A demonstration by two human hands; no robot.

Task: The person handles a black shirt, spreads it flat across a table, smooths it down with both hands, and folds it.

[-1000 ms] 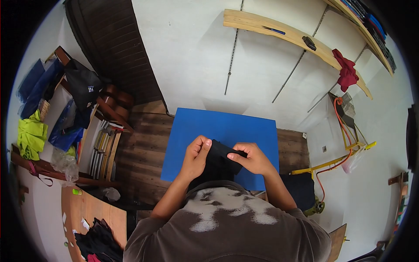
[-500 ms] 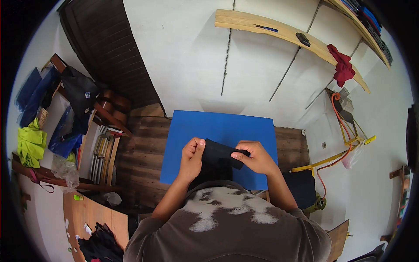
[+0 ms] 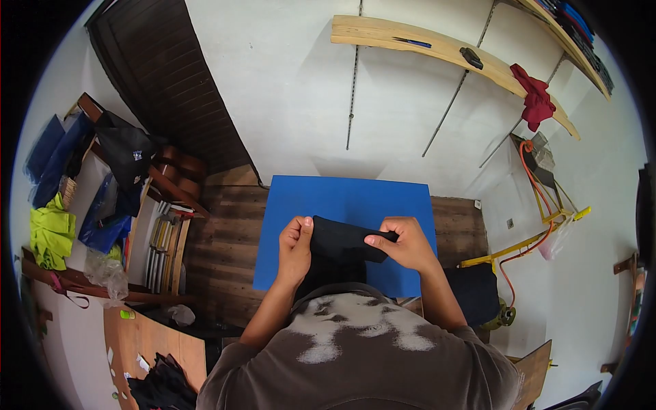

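Observation:
A piece of black fabric [image 3: 342, 239] is stretched between my two hands, above the near part of a blue table [image 3: 348, 198]. My left hand [image 3: 295, 247] pinches its left upper corner, thumb up and fingers curled. At the right end, my right hand [image 3: 404, 244] grips it with the thumb on top and the fingers behind. The fabric's lower part merges with dark clothing below, so its full shape is hidden.
On the wall ahead, a wooden shelf [image 3: 437, 46] carries a pen, a small black object and a red cloth [image 3: 536, 99]. Shelving with bags stands at left. A wooden table [image 3: 154, 335] with black cloth [image 3: 164, 386] is lower left; a yellow frame [image 3: 506, 256] stands at right.
Both hands still hold the black fabric. My left hand has shifted slightly left and my right hand slightly right and up, so the fabric is spread wider.

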